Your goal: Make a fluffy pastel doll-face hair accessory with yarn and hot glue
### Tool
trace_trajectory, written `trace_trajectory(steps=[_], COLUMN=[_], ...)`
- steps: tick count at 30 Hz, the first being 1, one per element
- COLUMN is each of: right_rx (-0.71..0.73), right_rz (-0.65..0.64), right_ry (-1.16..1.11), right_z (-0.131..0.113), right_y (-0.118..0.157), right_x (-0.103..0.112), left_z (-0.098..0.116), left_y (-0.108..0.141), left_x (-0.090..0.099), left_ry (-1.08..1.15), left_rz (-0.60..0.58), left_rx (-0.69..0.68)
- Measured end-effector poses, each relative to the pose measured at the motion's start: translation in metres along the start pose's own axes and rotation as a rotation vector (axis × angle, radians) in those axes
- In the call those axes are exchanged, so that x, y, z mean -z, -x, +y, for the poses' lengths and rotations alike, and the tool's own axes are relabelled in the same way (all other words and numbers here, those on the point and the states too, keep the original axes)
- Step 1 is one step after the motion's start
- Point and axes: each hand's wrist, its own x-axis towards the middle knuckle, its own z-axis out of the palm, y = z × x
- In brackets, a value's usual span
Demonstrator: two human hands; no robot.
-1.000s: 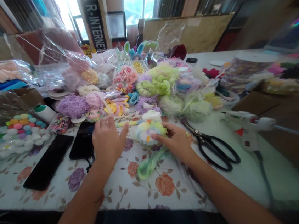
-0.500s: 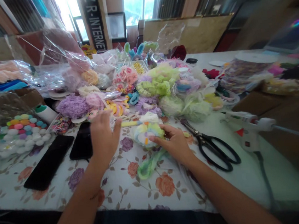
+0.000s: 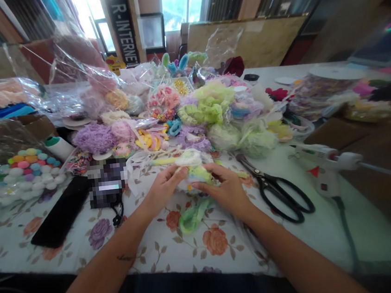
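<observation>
Compared with half a second ago, the left hand (image 3: 166,187), then spread and raised near the phone (image 3: 108,186), is now at the left side of the ruffled pastel piece (image 3: 200,174). The phone's screen, dark before, now shows lit areas. A sheer white strip (image 3: 132,174) now shows beyond the left hand.

The piece is partly covered by fingers and blurred; its underside is hidden. The phone's display is pixelated and unreadable.

The piece is between the hands, above the floral cloth (image 3: 146,245). The right hand (image 3: 225,187) is partly closed on its right side, thumb in front. The left hand's thumb and fingers are drawn close together; whether they grip fabric cannot be told. The green loop (image 3: 194,216) lies just nearer the person.
</observation>
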Motion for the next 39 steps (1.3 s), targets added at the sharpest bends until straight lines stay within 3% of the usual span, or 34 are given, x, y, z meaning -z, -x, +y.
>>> trace_trajectory(steps=[6, 11, 16, 31, 39], right_rx=[-0.014, -0.039, -0.054, 0.072, 0.065], right_rz=[-0.015, -0.029, -0.023, -0.046, -0.029], right_ry=[-0.026, -0.078, -0.090, -0.093, -0.134], right_z=[0.000, 0.003, 0.004, 0.007, 0.011], right_y=[0.000, 0.000, 0.001, 0.003, 0.005], right_x=[-0.001, -0.002, -0.003, -0.006, -0.008], left_z=[0.001, 0.004, 0.002, -0.004, -0.006], left_y=[0.001, 0.002, 0.001, 0.000, 0.000], left_x=[0.005, 0.007, 0.007, 0.007, 0.004], left_ry=[0.006, 0.244, 0.370, 0.330, 0.310], left_rz=[-0.015, -0.110, -0.111, -0.075, -0.073], left_rx=[0.027, 0.111, 0.142, 0.159, 0.153])
